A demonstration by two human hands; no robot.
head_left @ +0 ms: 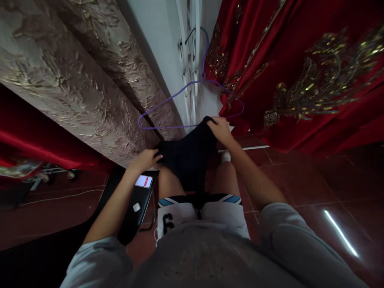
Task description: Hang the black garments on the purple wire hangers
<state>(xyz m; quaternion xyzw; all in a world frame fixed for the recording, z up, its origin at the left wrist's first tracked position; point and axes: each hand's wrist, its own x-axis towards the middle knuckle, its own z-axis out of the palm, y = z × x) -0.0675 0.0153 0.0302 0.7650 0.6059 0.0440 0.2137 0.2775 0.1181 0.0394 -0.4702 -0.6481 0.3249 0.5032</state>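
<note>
A dark, nearly black garment [189,156] is stretched between my two hands above my knees; its exact kind does not show. My left hand [146,160] pinches its left edge. At the upper right corner, my right hand [220,129] grips the bunched cloth. Just beyond the garment, a purple hanger [168,101] hangs by its hook from a white metal grille [195,48]. The hanger's lower bar passes partly behind the cloth and my right hand.
Textured beige curtains [99,80] hang at left, and red cloth with gold sequins [300,88] at right. Beside my left forearm, a black seat [127,224] bears a lit phone [144,181] and a small white case [137,207]. The floor [288,180] is reddish tile.
</note>
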